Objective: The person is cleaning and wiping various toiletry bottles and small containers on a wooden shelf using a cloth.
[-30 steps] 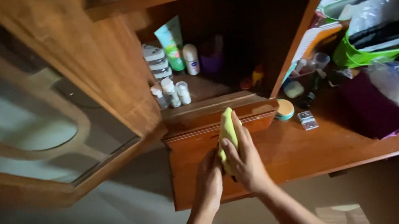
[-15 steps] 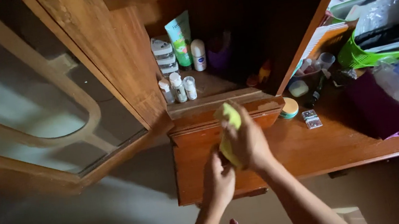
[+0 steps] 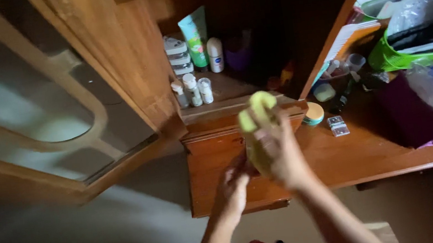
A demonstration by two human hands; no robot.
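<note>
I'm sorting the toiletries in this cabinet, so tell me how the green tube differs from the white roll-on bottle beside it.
The green tube is taller than the white roll-on bottle. The tube is flat and tapering, the bottle rounded. The tube is green with a white cap at its foot, the bottle white all over. Both stand upright, side by side, at the back of the cabinet shelf.

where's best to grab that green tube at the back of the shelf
Grip the green tube around its middle, coming from the front through the open cabinet. It stands upright with its cap down, so the flat upper end is easiest to pinch. White jars stand close on its left and a white roll-on on its right.
</note>
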